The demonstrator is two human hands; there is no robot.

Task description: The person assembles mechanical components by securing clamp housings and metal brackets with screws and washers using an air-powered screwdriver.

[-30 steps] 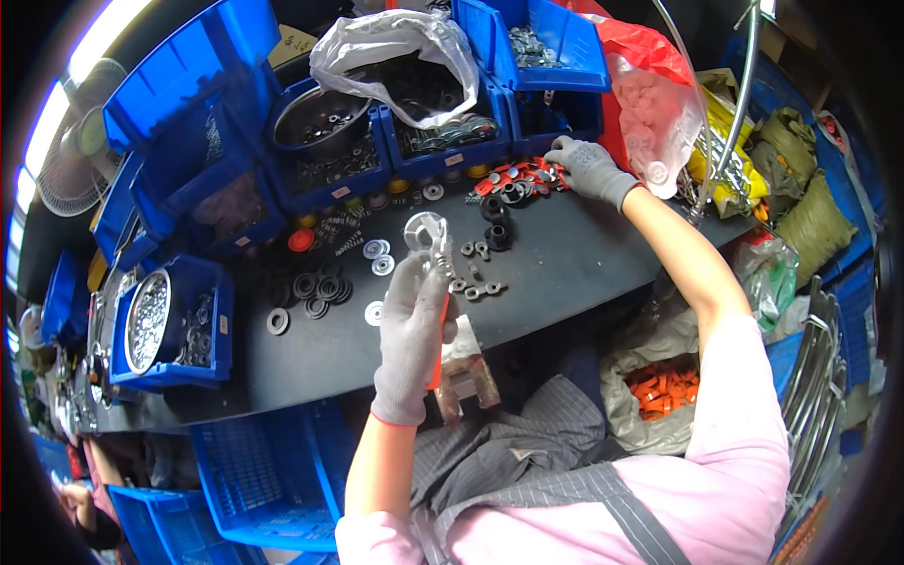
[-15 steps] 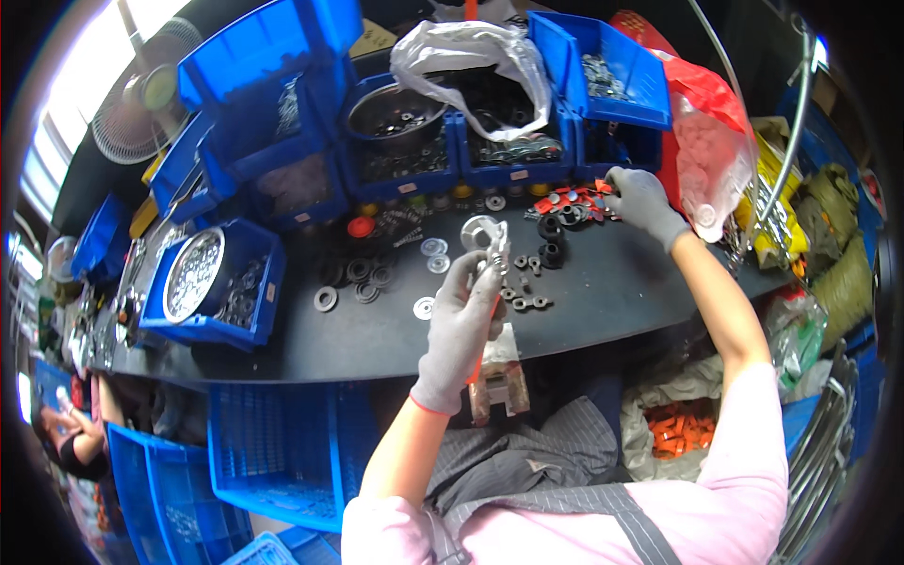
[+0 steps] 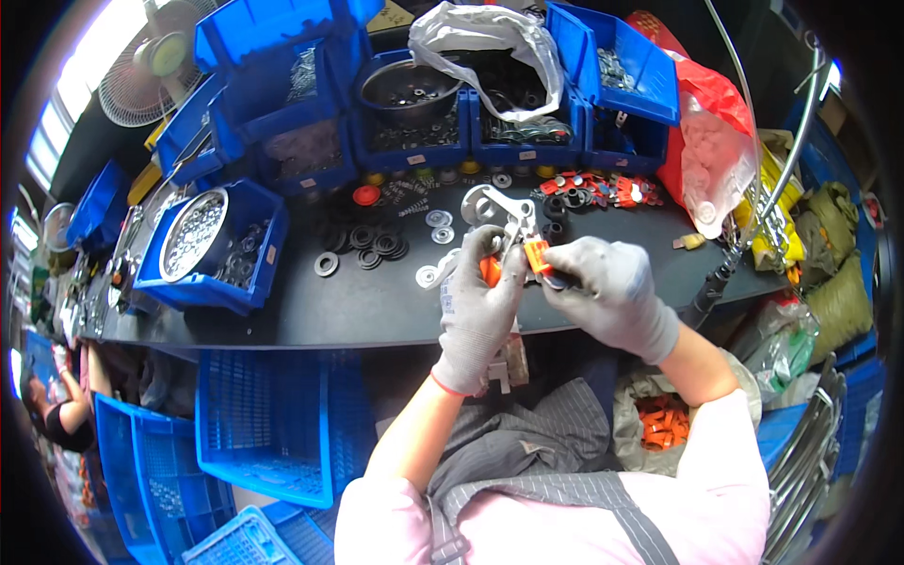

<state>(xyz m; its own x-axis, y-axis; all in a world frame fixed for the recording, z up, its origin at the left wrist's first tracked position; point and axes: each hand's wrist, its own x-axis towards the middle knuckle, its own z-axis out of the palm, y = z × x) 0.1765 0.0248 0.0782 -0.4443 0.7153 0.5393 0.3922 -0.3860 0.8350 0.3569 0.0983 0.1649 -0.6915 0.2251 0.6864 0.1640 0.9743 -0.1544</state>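
Note:
My left hand (image 3: 478, 306), in a grey glove, grips a silver metal bracket (image 3: 492, 209) with orange plastic pieces, held above the dark workbench (image 3: 358, 301). Pressed against it from the right, my right hand (image 3: 603, 290) pinches a small orange part (image 3: 537, 256) at the bracket's lower end. Both hands meet just above the bench's front edge. Black rubber rings (image 3: 372, 240) and silver washers (image 3: 438, 226) lie on the bench behind the hands. Red and black small parts (image 3: 593, 191) are scattered to the back right.
Blue bins (image 3: 282, 104) of metal parts line the back of the bench; one bin with a round tin (image 3: 193, 235) sits at left. A white bag (image 3: 480, 38) and a red bag (image 3: 702, 104) stand behind. Blue crates (image 3: 264, 424) are on the floor; another person (image 3: 66, 424) is at far left.
My right hand came back from the red parts at the back right and joined my left hand on the bracket. The left hand drew the bracket slightly nearer to me.

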